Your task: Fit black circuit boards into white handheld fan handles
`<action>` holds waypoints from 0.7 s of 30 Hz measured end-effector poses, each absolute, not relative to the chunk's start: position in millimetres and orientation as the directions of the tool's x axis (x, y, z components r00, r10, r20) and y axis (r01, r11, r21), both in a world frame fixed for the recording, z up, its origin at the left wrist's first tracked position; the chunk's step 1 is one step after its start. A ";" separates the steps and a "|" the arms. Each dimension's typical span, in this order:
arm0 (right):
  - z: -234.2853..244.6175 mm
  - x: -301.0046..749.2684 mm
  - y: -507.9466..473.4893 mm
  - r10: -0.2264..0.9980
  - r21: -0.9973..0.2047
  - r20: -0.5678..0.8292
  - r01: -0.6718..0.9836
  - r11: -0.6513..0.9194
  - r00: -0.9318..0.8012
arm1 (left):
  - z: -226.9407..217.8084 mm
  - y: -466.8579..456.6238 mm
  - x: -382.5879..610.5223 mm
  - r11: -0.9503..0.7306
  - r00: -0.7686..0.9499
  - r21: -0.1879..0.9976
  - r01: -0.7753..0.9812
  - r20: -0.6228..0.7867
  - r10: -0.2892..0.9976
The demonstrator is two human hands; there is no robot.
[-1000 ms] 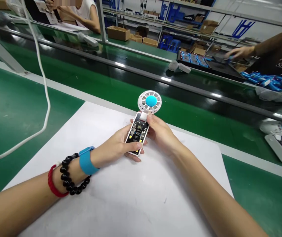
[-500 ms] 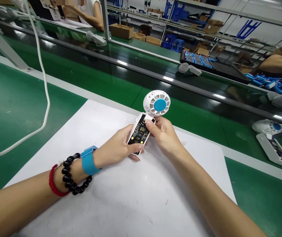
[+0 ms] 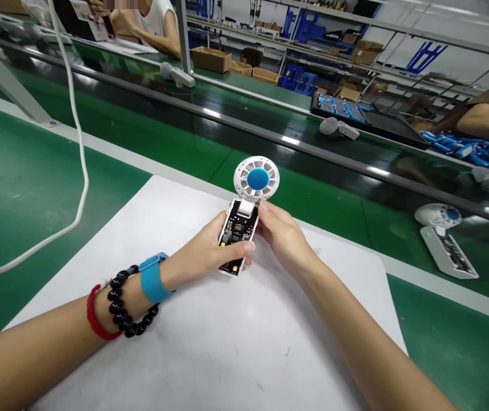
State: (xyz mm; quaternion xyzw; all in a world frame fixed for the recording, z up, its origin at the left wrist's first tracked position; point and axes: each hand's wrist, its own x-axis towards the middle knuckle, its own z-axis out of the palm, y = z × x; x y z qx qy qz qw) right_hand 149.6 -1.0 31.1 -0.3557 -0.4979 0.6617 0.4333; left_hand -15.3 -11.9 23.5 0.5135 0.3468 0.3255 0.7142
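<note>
Head view | left hand (image 3: pixel 204 254) is gripping the lower body of the small fan (image 3: pixel 244 220), thumb lying across its open circuit board | right hand (image 3: pixel 283 234) is pinching the fan's upper edge, just below the round head | white sheet (image 3: pixel 193 354) is lying under both hands

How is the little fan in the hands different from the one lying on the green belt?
The held fan is gripped above the white sheet by the left hand and right hand; the belt fan lies flat, untouched. The held fan looks bigger, being nearer. Both have a white round head with a blue centre and an open handle showing a circuit board.
</note>
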 end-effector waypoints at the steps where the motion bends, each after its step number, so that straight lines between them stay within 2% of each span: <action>1: 30.1 148.9 -1.5 0.921 -0.963 -0.035 -0.234 -0.136 -0.389 | 25.5 -12.0 -15.2 0.276 0.528 0.956 -0.103 -0.182 0.829; 5: 28.1 147.5 -3.6 0.908 -0.961 -0.006 -0.247 -0.120 -0.419 | 31.3 -12.0 -14.7 0.288 0.477 0.951 -0.110 -0.204 0.855; 11: 21.0 135.3 -14.5 0.903 -0.987 0.063 -0.164 -0.008 -0.424 | 30.0 -11.0 -14.2 0.265 0.360 0.951 -0.161 -0.193 0.913; 15: 10.4 121.8 -27.8 0.946 -0.998 0.055 -0.038 0.045 -0.320 | 27.0 -9.7 -14.7 0.084 0.206 0.983 -0.166 -0.049 0.977; 21: 4.3 107.3 -42.7 0.953 -0.941 0.271 0.169 0.292 -0.137 | 26.7 -14.1 -13.0 -0.148 0.099 0.982 -0.116 0.160 0.982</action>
